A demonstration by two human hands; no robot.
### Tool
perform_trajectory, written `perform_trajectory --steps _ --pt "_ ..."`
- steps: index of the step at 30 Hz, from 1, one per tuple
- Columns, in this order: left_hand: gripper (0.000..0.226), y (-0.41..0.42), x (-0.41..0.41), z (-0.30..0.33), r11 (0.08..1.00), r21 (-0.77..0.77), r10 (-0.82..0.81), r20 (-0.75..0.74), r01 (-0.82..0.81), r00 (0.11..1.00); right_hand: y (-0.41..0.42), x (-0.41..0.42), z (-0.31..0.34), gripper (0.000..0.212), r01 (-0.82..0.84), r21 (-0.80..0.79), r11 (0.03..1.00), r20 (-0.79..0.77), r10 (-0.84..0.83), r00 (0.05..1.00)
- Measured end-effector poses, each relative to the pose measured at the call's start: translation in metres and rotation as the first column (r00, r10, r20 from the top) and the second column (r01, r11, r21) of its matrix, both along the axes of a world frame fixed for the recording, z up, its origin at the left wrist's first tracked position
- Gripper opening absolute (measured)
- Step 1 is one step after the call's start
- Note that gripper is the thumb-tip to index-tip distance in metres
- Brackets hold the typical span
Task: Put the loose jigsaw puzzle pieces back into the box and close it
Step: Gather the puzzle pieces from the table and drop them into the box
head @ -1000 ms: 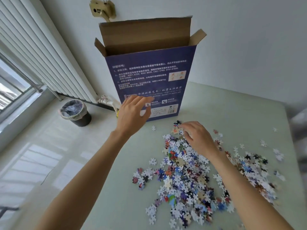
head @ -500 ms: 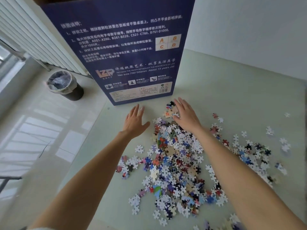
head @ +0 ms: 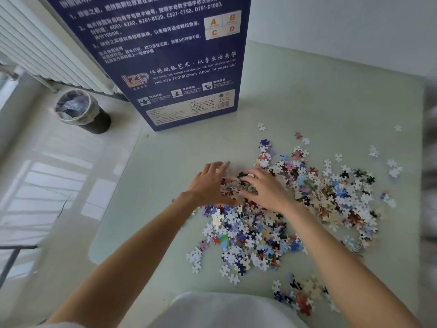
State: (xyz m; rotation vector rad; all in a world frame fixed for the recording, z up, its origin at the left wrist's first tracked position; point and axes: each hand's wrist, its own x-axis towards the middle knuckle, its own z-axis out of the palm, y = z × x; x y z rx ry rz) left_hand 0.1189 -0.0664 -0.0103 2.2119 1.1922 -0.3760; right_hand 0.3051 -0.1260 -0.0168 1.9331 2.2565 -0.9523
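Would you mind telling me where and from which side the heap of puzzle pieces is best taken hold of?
Probably at the edge of the heap of puzzle pieces nearest the box, coming in from both sides. The pieces lie loose and flat on the table, so a pinch would lift few; the left hand and right hand, fingers low, can scoop a mound between them.

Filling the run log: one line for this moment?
phase: gathering | left hand and right hand: cupped around puzzle pieces | box: upright on table
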Motion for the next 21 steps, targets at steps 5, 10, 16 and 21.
perform_trajectory --steps 5,10,16,21 --pt "0.119 -0.020 0.010 -0.003 0.999 0.040 -0.030 -0.025 0.031 0.999 -0.037 0.002 0.007 0.076 0.051 0.033 0.998 0.095 -0.054 0.994" --pt "0.097 -0.023 0.017 -0.003 0.999 -0.015 0.037 0.029 -0.037 0.999 -0.054 0.010 0.010 0.094 0.146 0.073 0.987 0.175 -0.157 0.972" --pt "0.098 -0.023 0.021 0.002 0.996 -0.044 0.074 0.006 -0.074 0.997 -0.072 0.013 0.011 0.096 0.551 -0.063 0.832 0.183 -0.533 0.826" --pt "0.076 -0.025 0.026 0.001 0.993 -0.005 0.120 0.031 -0.120 0.992 -0.055 -0.005 0.011 0.092 0.527 -0.087 0.845 0.026 -0.527 0.849"
